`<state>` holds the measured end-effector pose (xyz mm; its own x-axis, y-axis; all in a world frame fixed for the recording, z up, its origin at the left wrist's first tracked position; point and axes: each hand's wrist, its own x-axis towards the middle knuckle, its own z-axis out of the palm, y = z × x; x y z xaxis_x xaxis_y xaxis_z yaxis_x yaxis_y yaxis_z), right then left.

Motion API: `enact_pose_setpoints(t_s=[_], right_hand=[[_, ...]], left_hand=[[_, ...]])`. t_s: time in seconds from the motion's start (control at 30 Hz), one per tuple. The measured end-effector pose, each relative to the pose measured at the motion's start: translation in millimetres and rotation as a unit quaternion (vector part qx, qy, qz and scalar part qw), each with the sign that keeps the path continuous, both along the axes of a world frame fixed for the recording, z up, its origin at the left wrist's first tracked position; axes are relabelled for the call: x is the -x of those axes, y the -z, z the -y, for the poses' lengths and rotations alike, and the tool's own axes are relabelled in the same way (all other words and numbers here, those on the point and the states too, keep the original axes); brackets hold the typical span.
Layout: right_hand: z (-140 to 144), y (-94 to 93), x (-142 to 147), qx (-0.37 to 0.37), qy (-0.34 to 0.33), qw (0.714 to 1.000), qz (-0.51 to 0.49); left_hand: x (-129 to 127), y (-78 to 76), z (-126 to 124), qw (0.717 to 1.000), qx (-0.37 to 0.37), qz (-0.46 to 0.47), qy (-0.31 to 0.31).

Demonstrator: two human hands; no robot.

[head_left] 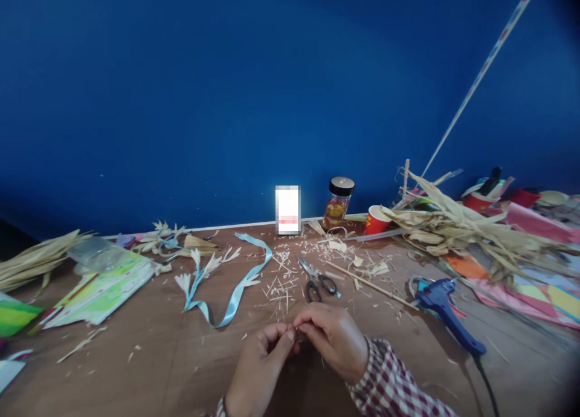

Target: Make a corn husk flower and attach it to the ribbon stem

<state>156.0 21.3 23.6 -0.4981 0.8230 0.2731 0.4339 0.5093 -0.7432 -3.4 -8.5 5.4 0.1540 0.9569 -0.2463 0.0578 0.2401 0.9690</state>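
My left hand (267,359) and my right hand (333,335) meet at the front middle of the table, fingertips pinched together. Whatever lies between the fingers is too small and too covered to make out. Just beyond them rest scissors (315,283) with black handles, blades slightly apart and pointing away. Pale cut slivers (280,284) are scattered around the scissors. To the left, a light blue ribbon (235,299) curls across the wood, joined to a stem with pale husk flowers (196,278).
A blue glue gun (439,308) lies at right, its cord running toward me. Behind it are a dried husk pile (453,229), a red paper cup (377,220), a lidded jar (339,204) and a thin stick (369,283). Green-and-white painted paper (109,287) lies left. A blue wall (226,103) bounds the back.
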Motion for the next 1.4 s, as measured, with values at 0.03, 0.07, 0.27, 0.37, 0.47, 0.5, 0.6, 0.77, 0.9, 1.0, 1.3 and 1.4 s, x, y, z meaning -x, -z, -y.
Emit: enact_pose_setpoints(t_s=[0.03, 0.07, 0.27, 0.37, 0.47, 0.5, 0.6, 0.77, 0.9, 1.0, 1.3, 1.4], right_hand=[[-0.2, -0.4, -0.2, 0.006, 0.01, 1.0, -0.002], [-0.4, -0.8, -0.6, 0.013, 0.023, 1.0, -0.004], [-3.0, 0.9, -3.3, 0.043, 0.085, 0.995, -0.027], [-4.7, 2.5, -3.7, 0.042, 0.101, 0.994, -0.028], [-6.1, 3.7, -4.0, 0.037, 0.112, 0.993, -0.016], [-6.5, 4.4, -4.1, 0.036, 0.116, 0.993, -0.011], [-7.7, 8.8, -4.8, 0.032, 0.127, 0.991, -0.001], [-11.6, 20.6, -7.2, 0.036, 0.171, 0.984, -0.043], [-17.4, 24.2, -11.3, 0.059, 0.216, 0.966, -0.13], [-21.5, 24.2, -14.1, 0.091, 0.232, 0.951, -0.181], [-5.6, 21.8, -0.8, 0.031, 0.25, 0.949, -0.192], [4.3, 21.7, 7.0, -0.043, 0.213, 0.962, -0.163]], left_hand=[[0.5, 0.1, -0.1, 1.0, -0.003, -0.005, 0.002], [1.2, -0.1, -0.1, 1.0, -0.006, -0.016, 0.001], [6.6, 0.6, 3.1, 0.998, -0.003, -0.062, -0.018], [7.6, 4.4, 5.2, 0.998, 0.01, -0.059, -0.023], [7.9, 7.4, 6.3, 0.998, 0.012, -0.06, -0.024], [8.0, 7.9, 6.4, 0.998, 0.011, -0.061, -0.027], [9.0, 8.3, 6.3, 0.997, 0.004, -0.072, -0.035], [11.3, 8.9, 6.7, 0.994, 0.009, -0.079, -0.079], [13.8, 5.6, 9.0, 0.982, 0.042, 0.014, -0.184], [15.7, -1.1, 13.2, 0.959, 0.007, 0.03, -0.281], [-25.6, 2.0, 9.3, 0.959, 0.143, 0.177, -0.166], [-40.4, 4.9, 1.4, 0.913, 0.201, 0.305, -0.184]])
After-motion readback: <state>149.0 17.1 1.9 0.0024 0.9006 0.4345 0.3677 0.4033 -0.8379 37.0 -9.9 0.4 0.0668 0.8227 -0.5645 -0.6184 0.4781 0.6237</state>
